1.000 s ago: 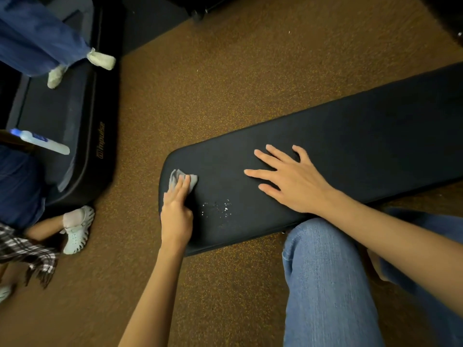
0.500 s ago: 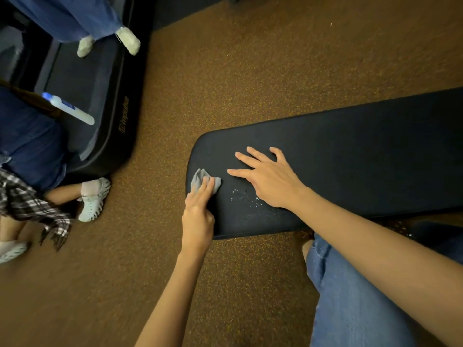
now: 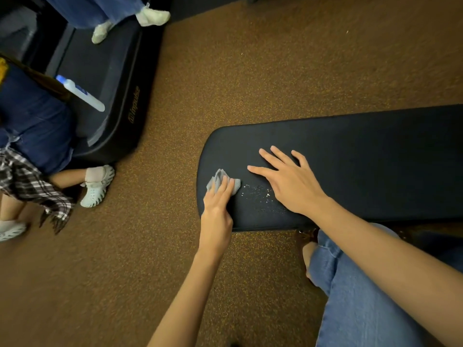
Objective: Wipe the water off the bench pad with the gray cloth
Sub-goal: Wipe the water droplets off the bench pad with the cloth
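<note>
Gray cloth (image 3: 221,182) sits bunched under the straight fingers of the left hand (image 3: 217,209), pressed flat near the rounded end of the black bench pad (image 3: 363,151). The water (image 3: 258,192) glints just right of it, between the cloth and the right hand (image 3: 290,182), which lies open and flat; the left is nearer, so the wipe likely runs rightward along the pad's length

bench pad (image 3: 363,156) cut off right, gray cloth (image 3: 217,181) partly covered
</note>
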